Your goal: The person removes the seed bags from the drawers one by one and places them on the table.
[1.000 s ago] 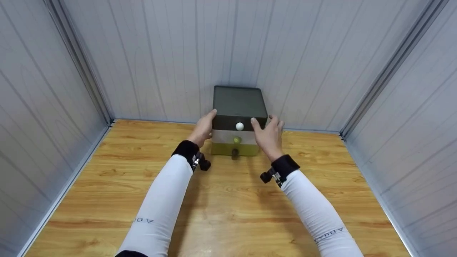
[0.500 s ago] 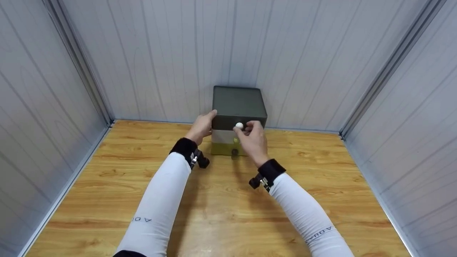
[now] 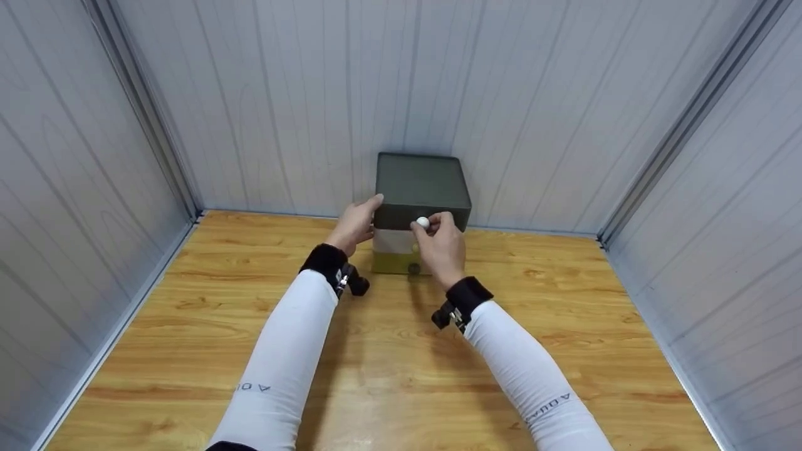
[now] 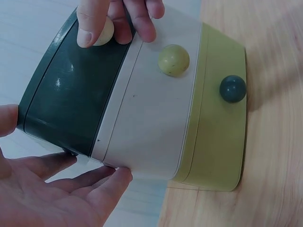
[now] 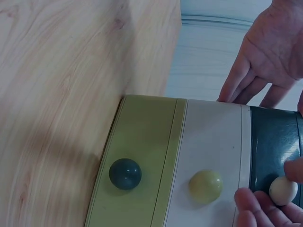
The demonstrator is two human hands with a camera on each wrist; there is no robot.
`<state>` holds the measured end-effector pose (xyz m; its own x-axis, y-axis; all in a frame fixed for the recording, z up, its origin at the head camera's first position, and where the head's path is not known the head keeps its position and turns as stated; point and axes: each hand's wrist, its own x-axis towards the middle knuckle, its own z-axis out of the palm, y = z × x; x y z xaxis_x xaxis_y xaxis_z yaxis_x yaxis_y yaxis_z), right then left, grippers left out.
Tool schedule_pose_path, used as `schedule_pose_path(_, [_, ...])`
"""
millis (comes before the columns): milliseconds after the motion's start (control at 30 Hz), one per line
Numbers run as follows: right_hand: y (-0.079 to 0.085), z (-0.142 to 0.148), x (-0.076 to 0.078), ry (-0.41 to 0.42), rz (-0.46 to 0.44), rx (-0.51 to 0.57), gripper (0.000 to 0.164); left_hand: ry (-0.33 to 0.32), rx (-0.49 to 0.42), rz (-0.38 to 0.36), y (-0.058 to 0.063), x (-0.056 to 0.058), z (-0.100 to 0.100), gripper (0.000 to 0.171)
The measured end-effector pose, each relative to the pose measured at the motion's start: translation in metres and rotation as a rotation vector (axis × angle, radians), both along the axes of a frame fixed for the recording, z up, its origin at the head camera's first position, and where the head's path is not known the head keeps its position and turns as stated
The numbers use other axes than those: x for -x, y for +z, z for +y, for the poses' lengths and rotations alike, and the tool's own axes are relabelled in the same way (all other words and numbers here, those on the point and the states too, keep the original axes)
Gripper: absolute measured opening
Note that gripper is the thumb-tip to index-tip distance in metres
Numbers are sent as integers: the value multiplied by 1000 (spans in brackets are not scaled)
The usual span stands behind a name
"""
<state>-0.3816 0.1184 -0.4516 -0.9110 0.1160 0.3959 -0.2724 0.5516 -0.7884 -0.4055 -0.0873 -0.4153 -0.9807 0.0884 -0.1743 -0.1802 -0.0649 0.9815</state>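
Here, drawer box [image 3: 423, 181] faces person [image 3: 266, 363], long axis unclear; right hand [image 3: 443, 249] pinches white knob [image 3: 423, 222], left hand [image 3: 354, 225], fingers apart.

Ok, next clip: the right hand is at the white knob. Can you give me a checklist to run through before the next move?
Assuming a pull probably comes next:

1. The left hand touches the side of the drawer unit: ok.
2. The right hand has thumb and finger on the white knob: ok.
3. The dark top drawer looks shut: ok.
4. Fingers off the yellow-green knob and the dark knob: ok.
5. Contents of the drawers known: cannot tell; the insides are hidden.
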Motion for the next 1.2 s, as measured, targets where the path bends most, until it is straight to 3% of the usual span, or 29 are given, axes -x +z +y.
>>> schedule_pose_path(333, [-2,2,-1,4,18,20,29,-9,-3,-8,0,2,2,86])
schedule_pose_path(967, [-8,-2,-25,2,84,71,26,-40,17,-11,-2,0,-5,89])
schedule_pose_path(1200, [-11,-2,-36,24,84,105,25,-23,-21,-24,-2,0,-5,90])
